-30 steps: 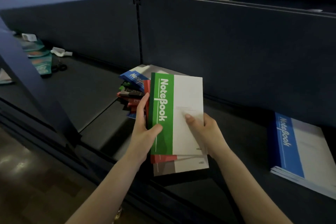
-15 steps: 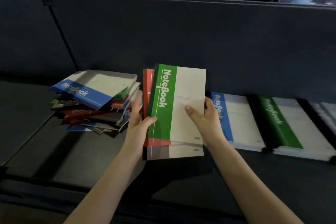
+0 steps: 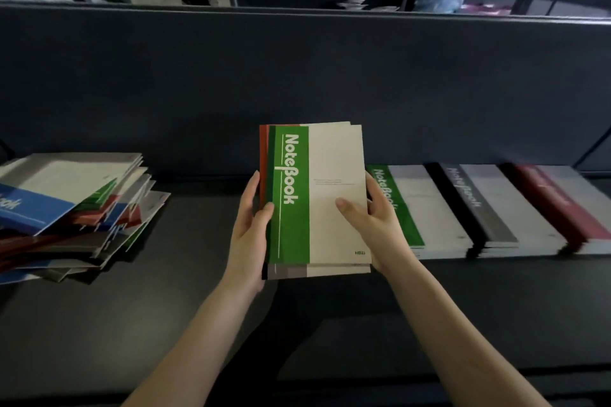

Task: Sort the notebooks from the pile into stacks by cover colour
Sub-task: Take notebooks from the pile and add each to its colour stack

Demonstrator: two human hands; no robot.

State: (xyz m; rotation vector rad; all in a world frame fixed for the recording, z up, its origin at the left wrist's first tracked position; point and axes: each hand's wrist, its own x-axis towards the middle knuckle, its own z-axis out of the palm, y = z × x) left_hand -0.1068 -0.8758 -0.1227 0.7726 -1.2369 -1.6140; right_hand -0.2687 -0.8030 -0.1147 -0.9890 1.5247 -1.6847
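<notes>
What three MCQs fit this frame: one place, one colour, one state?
1. Where is the mixed pile relative to the held notebooks?
A) to their left
B) to their right
C) under them

2. What colour is the band on the top held notebook?
A) blue
B) green
C) grey

3. How are the held notebooks supported?
A) lying flat, untouched
B) by one hand alone
C) by both hands

Answers:
1. A, the pile lies at the frame's left, apart from the hands.
2. B, a green band carries the title.
3. C, the left hand grips the spine edge and the right hand grips the opposite edge.
</notes>
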